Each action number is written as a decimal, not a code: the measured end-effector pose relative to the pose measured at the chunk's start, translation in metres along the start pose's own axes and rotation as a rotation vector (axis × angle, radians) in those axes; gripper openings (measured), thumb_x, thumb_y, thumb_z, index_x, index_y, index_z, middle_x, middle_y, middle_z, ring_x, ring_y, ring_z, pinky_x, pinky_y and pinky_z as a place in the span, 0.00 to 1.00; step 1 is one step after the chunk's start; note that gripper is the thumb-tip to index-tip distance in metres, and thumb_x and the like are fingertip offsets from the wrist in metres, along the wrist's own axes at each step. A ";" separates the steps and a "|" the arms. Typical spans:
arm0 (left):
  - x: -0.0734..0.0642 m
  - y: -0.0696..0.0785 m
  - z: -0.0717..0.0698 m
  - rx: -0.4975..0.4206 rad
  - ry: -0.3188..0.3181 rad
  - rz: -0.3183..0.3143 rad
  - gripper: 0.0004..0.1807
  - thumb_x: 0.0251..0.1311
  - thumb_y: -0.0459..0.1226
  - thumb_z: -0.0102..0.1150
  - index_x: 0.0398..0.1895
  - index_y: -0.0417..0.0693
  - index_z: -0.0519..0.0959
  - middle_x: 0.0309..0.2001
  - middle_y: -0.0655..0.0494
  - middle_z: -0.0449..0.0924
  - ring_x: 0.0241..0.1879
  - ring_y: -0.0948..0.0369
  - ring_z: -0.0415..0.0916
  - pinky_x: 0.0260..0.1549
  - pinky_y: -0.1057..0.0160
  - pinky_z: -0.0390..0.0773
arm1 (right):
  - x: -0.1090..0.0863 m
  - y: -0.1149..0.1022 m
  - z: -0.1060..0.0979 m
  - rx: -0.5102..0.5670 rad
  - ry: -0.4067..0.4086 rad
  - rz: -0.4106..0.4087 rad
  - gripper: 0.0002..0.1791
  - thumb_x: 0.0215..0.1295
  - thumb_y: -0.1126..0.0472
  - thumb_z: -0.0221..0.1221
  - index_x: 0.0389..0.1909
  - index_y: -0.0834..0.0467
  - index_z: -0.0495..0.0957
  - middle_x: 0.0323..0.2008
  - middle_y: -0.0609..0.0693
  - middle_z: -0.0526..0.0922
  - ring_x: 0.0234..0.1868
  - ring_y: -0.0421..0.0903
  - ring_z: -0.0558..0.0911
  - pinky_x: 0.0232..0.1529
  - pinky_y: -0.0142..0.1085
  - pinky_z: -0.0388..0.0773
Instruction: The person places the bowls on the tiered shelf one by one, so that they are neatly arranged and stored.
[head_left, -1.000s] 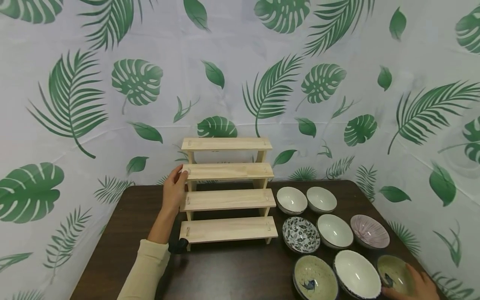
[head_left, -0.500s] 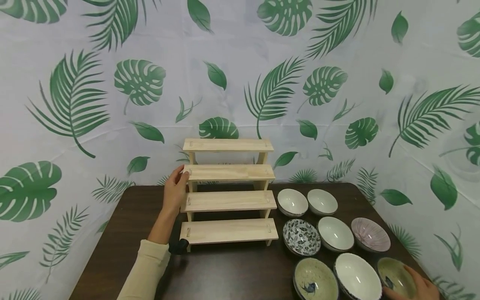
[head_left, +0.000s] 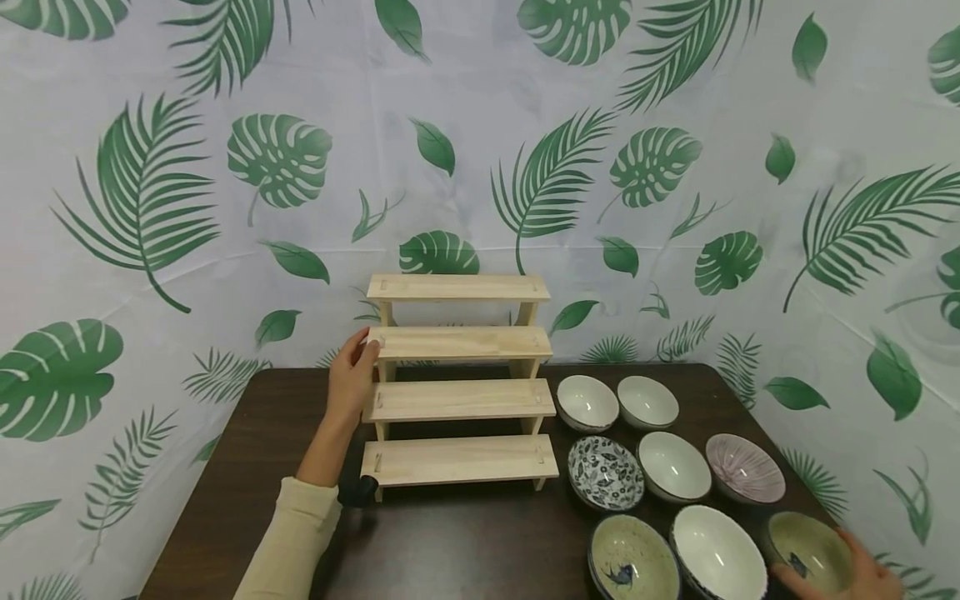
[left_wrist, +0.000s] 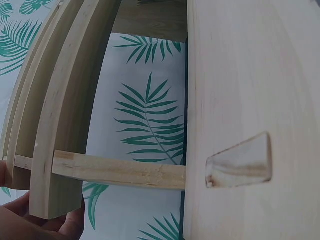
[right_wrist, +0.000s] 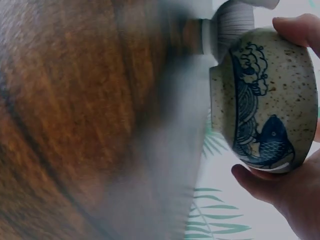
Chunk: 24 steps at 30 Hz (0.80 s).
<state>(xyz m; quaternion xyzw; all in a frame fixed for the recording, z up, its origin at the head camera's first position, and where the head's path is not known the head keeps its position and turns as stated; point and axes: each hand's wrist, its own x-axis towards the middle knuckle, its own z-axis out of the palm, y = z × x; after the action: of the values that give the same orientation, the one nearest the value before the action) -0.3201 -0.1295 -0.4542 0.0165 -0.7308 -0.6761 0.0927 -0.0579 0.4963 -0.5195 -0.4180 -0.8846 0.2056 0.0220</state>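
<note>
My left hand [head_left: 349, 382] grips the left end of the second board from the top on a pale wooden stepped shelf [head_left: 463, 401]. In the left wrist view, its fingers [left_wrist: 75, 220] curl around that board's end. At the lower right, my right hand [head_left: 870, 575] holds a greenish speckled bowl [head_left: 812, 546] by its sides. The right wrist view shows this bowl's outside, with a blue fish and wave pattern, close over the table edge. Beside it are a white bowl [head_left: 718, 553] and a second greenish bowl [head_left: 632, 560] with a blue mark inside.
Farther back on the dark table [head_left: 450, 542] stand a black-and-white floral bowl [head_left: 605, 472], a pink striped bowl [head_left: 745, 468] and white bowls [head_left: 588, 402]. A leaf-patterned cloth [head_left: 450, 125] hangs behind and to the right, near the table edge.
The greenish bowl in my right hand has shifted slightly right, away from the white bowl. My left hand keeps its grip on the shelf.
</note>
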 end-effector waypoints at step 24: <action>0.001 0.001 0.000 -0.028 -0.005 -0.007 0.30 0.79 0.48 0.48 0.80 0.52 0.63 0.69 0.41 0.74 0.65 0.48 0.73 0.64 0.45 0.74 | -0.060 -0.064 -0.044 0.138 0.164 -0.214 0.71 0.43 0.44 0.78 0.82 0.60 0.45 0.72 0.82 0.47 0.71 0.77 0.53 0.57 0.74 0.64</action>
<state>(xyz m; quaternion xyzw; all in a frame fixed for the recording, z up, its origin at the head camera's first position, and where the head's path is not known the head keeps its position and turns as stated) -0.3206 -0.1296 -0.4528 0.0163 -0.7215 -0.6865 0.0887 -0.0560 0.4302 -0.4468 -0.3340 -0.9032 0.2275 0.1448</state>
